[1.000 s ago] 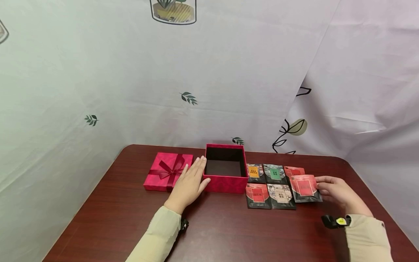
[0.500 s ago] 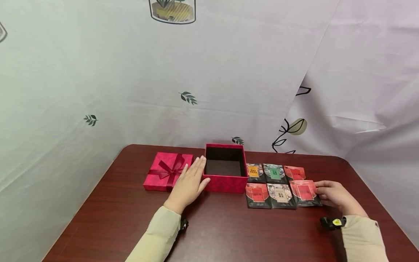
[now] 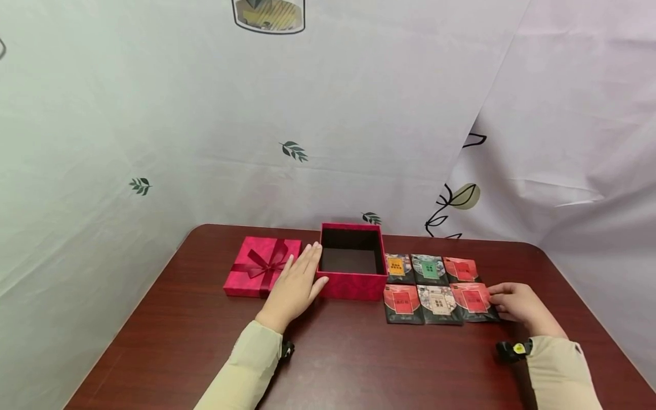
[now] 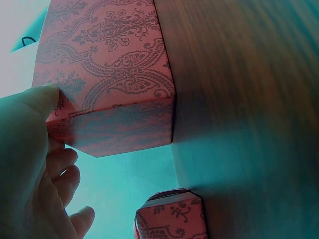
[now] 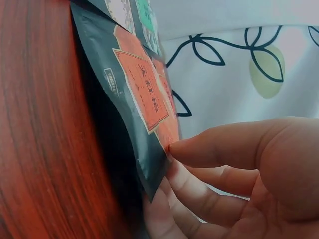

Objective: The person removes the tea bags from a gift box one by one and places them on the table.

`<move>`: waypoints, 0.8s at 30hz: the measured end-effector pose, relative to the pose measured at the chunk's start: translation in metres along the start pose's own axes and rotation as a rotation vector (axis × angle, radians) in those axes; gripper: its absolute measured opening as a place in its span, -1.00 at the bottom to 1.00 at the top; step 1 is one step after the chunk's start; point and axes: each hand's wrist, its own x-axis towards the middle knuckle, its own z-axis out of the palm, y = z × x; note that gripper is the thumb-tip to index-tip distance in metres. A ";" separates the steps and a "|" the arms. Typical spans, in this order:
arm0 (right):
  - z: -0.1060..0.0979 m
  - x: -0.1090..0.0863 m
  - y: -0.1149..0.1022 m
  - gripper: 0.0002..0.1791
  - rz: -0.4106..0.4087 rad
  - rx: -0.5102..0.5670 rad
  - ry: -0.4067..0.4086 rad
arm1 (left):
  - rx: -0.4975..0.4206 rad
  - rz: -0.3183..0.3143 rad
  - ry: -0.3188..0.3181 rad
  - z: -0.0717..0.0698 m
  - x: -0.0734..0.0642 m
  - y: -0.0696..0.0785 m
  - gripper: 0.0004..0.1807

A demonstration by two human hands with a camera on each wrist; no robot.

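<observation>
My left hand (image 3: 292,287) lies along the left side of an uncovered red patterned gift box (image 3: 353,286), fingers extended towards its rim. In the left wrist view the thumb touches the box (image 4: 114,55) near a corner. At the right, my right hand (image 3: 523,307) pinches the right edge of a red-and-black sachet (image 3: 474,300). The right wrist view shows this sachet (image 5: 142,94) between thumb and fingers, its near corner raised off the table. It lies at the right end of the front row, beside a floral beige-and-black sachet (image 3: 439,304).
More sachets form two rows: red (image 3: 404,303) in front; orange-labelled (image 3: 398,267), green-labelled (image 3: 429,269) and another red one (image 3: 463,269) behind. A ribboned box lid (image 3: 251,256) sits left of the box. A printed curtain (image 3: 359,114) hangs behind the brown table (image 3: 384,359).
My right hand has lowered the red-and-black sachet and shifted it left, into line with the front row. The left hand has stayed on the box.
</observation>
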 end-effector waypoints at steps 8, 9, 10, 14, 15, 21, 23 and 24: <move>-0.001 -0.003 -0.008 -0.65 -0.028 -0.075 0.071 | -0.005 -0.001 -0.004 0.000 0.000 -0.001 -0.21; 0.000 -0.004 -0.009 -0.64 -0.027 -0.081 0.082 | -0.007 -0.002 -0.003 0.000 0.000 -0.001 -0.21; 0.000 -0.004 -0.010 -0.63 -0.025 -0.083 0.090 | -0.009 -0.002 -0.004 0.000 0.000 -0.001 -0.21; 0.003 -0.004 -0.013 -0.59 -0.027 -0.080 0.128 | -0.023 0.001 -0.013 -0.001 0.000 -0.001 -0.21; 0.005 -0.003 -0.015 -0.59 -0.035 -0.076 0.138 | -0.027 0.000 -0.020 -0.002 0.000 -0.002 -0.20; 0.021 0.005 -0.023 -0.56 -0.150 -0.055 0.183 | -0.036 -0.021 -0.048 -0.010 -0.003 -0.007 -0.16; 0.025 0.009 -0.026 -0.57 -0.216 -0.071 0.218 | -0.034 -0.026 -0.028 -0.015 -0.004 -0.011 -0.18; 0.027 0.012 -0.028 -0.59 -0.252 -0.093 0.239 | -0.034 -0.027 -0.011 -0.017 -0.004 -0.013 -0.19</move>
